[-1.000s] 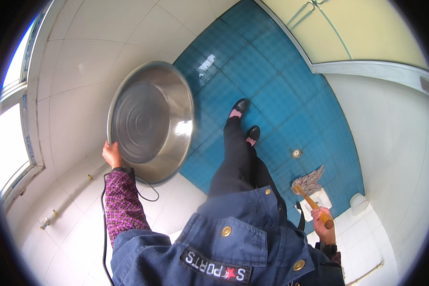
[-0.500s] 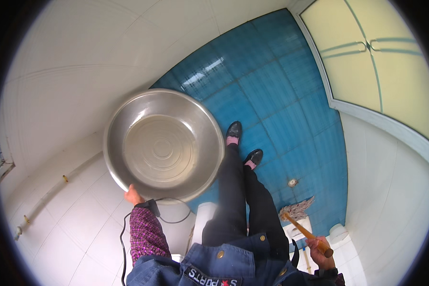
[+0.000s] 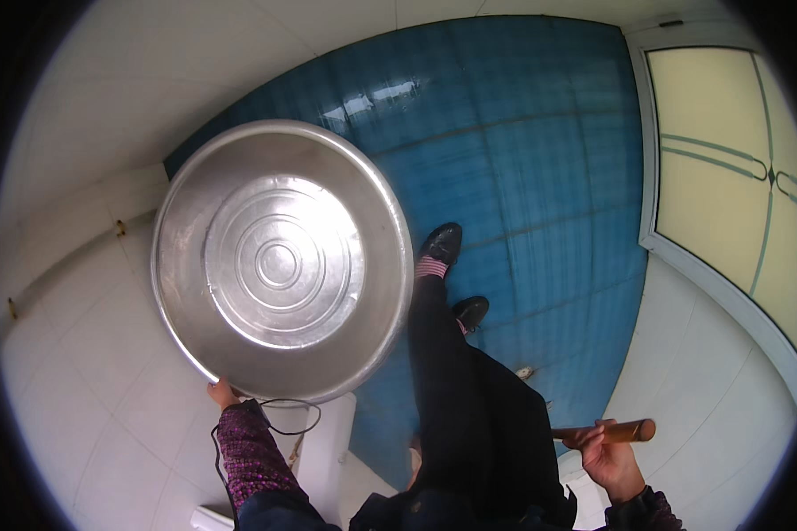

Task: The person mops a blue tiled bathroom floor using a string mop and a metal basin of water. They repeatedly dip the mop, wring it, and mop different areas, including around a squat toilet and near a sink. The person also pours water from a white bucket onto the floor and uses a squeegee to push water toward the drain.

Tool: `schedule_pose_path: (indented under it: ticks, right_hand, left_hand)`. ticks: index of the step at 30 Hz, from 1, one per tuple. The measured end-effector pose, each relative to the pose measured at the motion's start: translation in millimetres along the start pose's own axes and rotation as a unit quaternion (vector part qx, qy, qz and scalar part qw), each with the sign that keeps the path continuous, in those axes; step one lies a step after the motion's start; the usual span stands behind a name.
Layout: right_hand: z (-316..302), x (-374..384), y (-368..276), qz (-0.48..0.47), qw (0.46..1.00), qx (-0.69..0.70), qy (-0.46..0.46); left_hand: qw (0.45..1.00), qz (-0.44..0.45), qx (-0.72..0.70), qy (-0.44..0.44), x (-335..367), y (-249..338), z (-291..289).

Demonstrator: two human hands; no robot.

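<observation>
A large round metal basin [image 3: 279, 264] with ringed grooves in its bottom takes up the left of the view. Its near rim is gripped by my left hand [image 3: 223, 393], the fingers partly hidden behind the edge. On the right, my right hand [image 3: 609, 462] is wrapped around the wooden mop handle [image 3: 630, 431], whose thick end points right. The mop's head is hidden from view. A black cord [image 3: 285, 404] loops by my left wrist.
Blue floor tiles [image 3: 522, 203] stretch ahead and right, with wet-looking shine. My black shoes [image 3: 443, 242] stand beside the basin. Pale tiled walls enclose the space, with a cream-paneled door [image 3: 708, 133] at right. A drain [image 3: 524, 373] and a white fixture [image 3: 328, 451] lie near my legs.
The basin looks larger and nearer, shifted slightly left, still in my left hand. The mop handle has swung to nearly level, and its strands have gone out of sight. The whole view has shifted.
</observation>
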State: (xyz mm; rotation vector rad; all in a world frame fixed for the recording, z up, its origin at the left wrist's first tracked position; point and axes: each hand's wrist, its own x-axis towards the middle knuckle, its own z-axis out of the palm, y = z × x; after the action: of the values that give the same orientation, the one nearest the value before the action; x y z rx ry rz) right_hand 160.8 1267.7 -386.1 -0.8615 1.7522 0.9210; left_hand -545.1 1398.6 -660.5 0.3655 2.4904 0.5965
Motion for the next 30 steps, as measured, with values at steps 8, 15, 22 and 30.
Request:
schedule_pose_path:
  ticks: [8,15,22,30]
  right_hand:
    - [20.6,17.8,11.4,-0.097,0.995,-0.009,0.027]
    - [-27.9,10.5,1.7,-0.058,0.997,0.025,-0.048]
    - [-87.6,3.8,31.3,-0.228,0.904,-0.233,-0.278]
    - [-246.1,143.3,-28.8,-0.085,0.937,0.243,-0.237]
  left_hand:
    - [0.949,-0.257,-0.089,-0.160,10.6,-108.1,67.6]
    - [0.799,0.198,0.005,-0.568,-300.9,110.1,172.7]
    - [0.290,0.328,0.146,-0.887,-654.2,263.8,90.9]
    - [-0.043,0.790,0.322,-0.519,-730.8,242.1,30.6]
